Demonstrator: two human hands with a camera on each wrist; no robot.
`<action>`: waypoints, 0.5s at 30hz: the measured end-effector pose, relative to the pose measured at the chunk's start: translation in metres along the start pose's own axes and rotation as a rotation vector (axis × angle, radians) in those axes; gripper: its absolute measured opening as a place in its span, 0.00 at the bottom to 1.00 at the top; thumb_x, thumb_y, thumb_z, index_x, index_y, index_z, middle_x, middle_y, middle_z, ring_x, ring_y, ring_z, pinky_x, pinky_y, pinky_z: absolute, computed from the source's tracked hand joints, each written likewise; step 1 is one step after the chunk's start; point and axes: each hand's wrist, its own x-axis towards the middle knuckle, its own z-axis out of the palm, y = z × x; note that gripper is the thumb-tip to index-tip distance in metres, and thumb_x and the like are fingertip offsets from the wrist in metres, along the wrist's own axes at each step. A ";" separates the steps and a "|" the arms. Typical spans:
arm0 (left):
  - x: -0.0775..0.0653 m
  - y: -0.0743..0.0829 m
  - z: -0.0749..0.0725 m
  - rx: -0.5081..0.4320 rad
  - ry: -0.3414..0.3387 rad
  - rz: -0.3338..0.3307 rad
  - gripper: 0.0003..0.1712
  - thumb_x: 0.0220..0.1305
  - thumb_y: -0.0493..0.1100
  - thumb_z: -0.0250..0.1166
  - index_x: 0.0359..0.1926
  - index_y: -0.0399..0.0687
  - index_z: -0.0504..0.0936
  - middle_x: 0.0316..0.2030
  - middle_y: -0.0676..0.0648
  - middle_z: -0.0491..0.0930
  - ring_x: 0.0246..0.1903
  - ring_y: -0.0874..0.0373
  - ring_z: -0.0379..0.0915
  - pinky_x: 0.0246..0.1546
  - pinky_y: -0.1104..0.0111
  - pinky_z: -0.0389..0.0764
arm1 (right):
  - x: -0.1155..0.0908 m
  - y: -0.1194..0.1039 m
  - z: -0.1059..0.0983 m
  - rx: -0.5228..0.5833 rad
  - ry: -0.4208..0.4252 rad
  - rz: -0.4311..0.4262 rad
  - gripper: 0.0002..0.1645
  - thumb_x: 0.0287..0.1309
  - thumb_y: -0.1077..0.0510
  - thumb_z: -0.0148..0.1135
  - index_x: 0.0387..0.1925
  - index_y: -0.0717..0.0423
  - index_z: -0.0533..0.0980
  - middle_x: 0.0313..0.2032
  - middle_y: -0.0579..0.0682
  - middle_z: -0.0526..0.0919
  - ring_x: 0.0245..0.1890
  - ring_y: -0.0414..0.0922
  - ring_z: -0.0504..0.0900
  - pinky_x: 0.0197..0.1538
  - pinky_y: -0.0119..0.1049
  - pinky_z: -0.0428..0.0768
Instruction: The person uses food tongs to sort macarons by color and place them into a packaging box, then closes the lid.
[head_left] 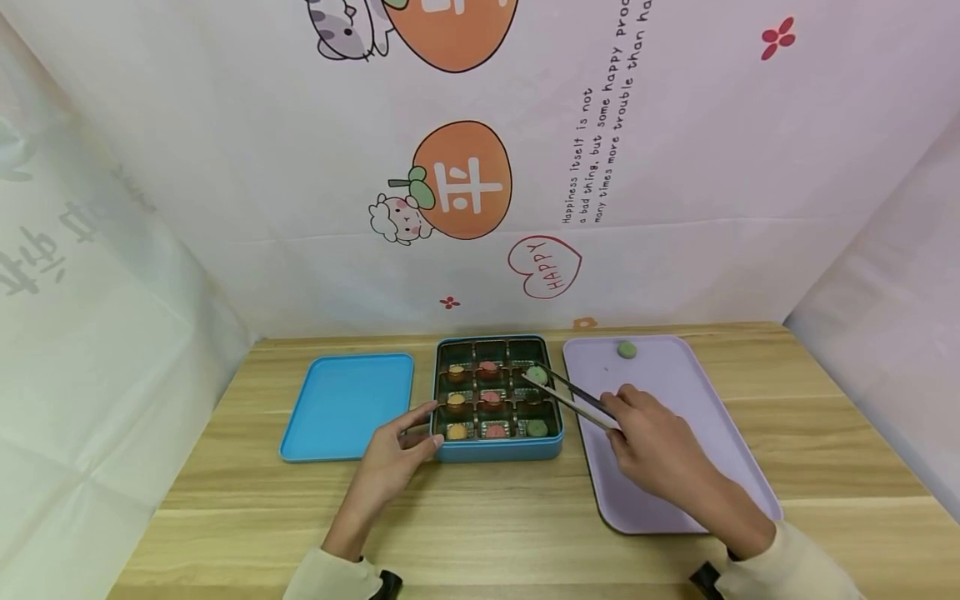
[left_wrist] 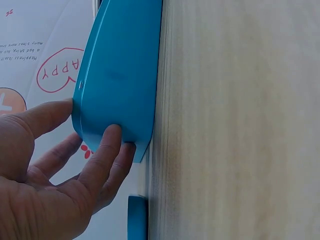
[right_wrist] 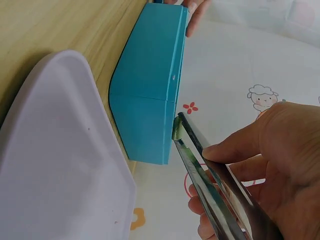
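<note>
My right hand (head_left: 660, 446) grips metal tongs (head_left: 577, 400), whose tips are around a small round green piece (head_left: 536, 375) over the right column of the blue tin (head_left: 498, 451). In the right wrist view the tong tips (right_wrist: 180, 142) with the green piece stand at the tin's rim. The tin's clear divided insert bears a yellow column (head_left: 457, 431), a pink column (head_left: 495, 431) and a green piece (head_left: 537, 427) in its front right compartment. My left hand (head_left: 393, 454) rests its fingertips and thumb against the tin's left end; the left wrist view shows its fingers (left_wrist: 100, 157) spread, barely bent.
A light purple tray (head_left: 675, 500) lies right of the tin, with one green piece (head_left: 627, 349) near its back edge. Left of the tin is a flat blue lid (head_left: 348, 408). A printed white cloth (head_left: 300, 275) hangs behind the wooden table (head_left: 465, 525).
</note>
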 end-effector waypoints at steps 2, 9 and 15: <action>0.000 0.000 0.000 -0.003 -0.001 -0.001 0.31 0.71 0.36 0.68 0.73 0.49 0.76 0.68 0.29 0.75 0.63 0.37 0.80 0.51 0.58 0.89 | 0.000 0.000 0.002 0.000 -0.003 -0.002 0.21 0.54 0.71 0.70 0.51 0.67 0.83 0.36 0.52 0.80 0.33 0.45 0.76 0.25 0.37 0.75; 0.001 0.000 0.000 -0.006 0.000 -0.001 0.31 0.71 0.36 0.68 0.73 0.49 0.76 0.68 0.29 0.74 0.63 0.37 0.80 0.51 0.58 0.88 | 0.002 -0.002 0.005 -0.008 -0.012 -0.006 0.20 0.55 0.71 0.69 0.51 0.66 0.82 0.35 0.50 0.79 0.32 0.44 0.75 0.24 0.35 0.73; 0.001 0.000 0.000 -0.005 -0.001 -0.003 0.31 0.71 0.36 0.68 0.73 0.49 0.76 0.68 0.29 0.74 0.63 0.37 0.80 0.51 0.58 0.89 | 0.002 -0.002 0.006 -0.019 -0.004 -0.010 0.21 0.55 0.70 0.70 0.52 0.67 0.82 0.35 0.51 0.79 0.32 0.44 0.76 0.24 0.35 0.75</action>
